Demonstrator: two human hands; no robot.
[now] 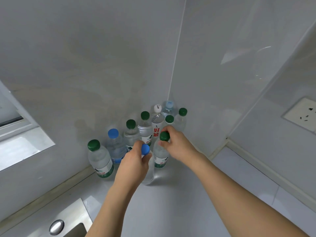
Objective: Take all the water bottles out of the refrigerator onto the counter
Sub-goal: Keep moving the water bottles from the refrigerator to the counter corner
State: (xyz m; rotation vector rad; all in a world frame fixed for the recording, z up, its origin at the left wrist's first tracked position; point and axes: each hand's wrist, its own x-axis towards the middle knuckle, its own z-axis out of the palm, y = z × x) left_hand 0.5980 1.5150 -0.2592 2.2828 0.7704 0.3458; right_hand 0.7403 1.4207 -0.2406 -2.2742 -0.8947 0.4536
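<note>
Nearest the camera, two bare forearms reach out over the pale grey worktop (179, 202) toward its back corner, where the two wall panels meet. The left hand (135, 161) has its fingers curled round the neck of a clear bottle with a blue cap (145, 149), which stands on the worktop. The right hand (176, 142) pinches the neck of a bottle with a green cap (164, 136) and a green label, just beside the first.

Behind them a cluster of water bottles stands upright along the back edge into the corner: a green-capped bottle (100, 159) furthest left, a blue-capped bottle (114, 144) next to it, then more green-capped ones, a white-capped bottle (157, 120) with red characters, and a pale-blue-capped bottle (169, 106) at the very back.

At the near left a sink (73, 219) with a round metal knob (56, 226) is set into the worktop. A wall socket (302, 113) sits on the right wall.
</note>
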